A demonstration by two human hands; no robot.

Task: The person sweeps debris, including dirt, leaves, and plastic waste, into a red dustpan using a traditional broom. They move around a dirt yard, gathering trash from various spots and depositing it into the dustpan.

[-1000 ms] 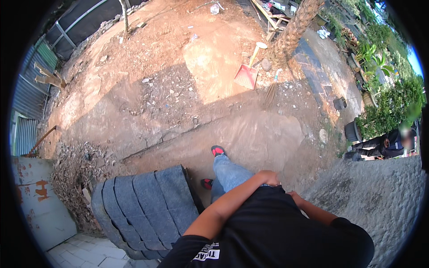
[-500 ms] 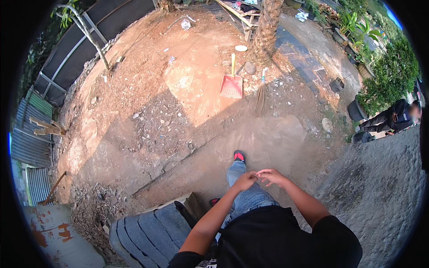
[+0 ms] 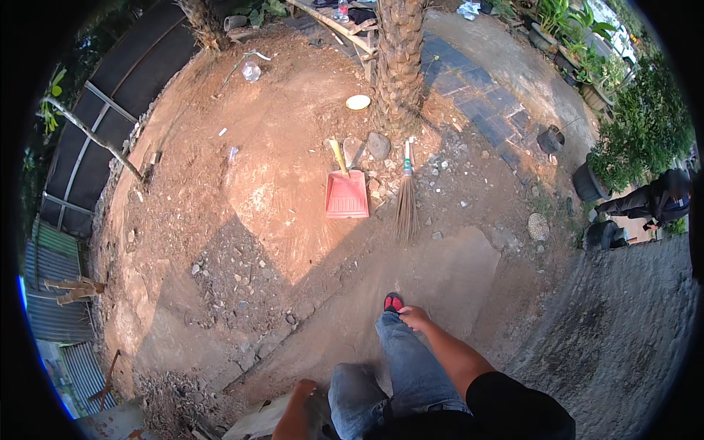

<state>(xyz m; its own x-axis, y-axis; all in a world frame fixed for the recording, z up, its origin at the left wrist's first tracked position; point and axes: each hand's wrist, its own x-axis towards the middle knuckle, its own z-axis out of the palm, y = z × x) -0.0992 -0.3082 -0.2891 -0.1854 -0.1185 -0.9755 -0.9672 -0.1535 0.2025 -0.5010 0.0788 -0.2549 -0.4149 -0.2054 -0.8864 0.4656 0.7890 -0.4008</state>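
My left hand hangs beside my left knee, its fingers loosely curled with nothing visible in them. In front of my right leg, my right hand is closed, and nothing shows in its fingers. Ahead of me a red dustpan with a yellow handle lies on the dirt. To its right is a stick broom, bristles toward me, its blue-and-white handle end near a palm trunk. Both tools lie apart from my hands.
A stone and a pale oval dish lie near the trunk. Rubble covers the ground at left. A rough grey wall stands at right, with potted plants and another person beyond. A dark fence bounds the left.
My hands have come apart: the left swung down to the left, the right stayed in front of my leg. The dustpan and broom appear nearer, and my legs have shifted in a step.
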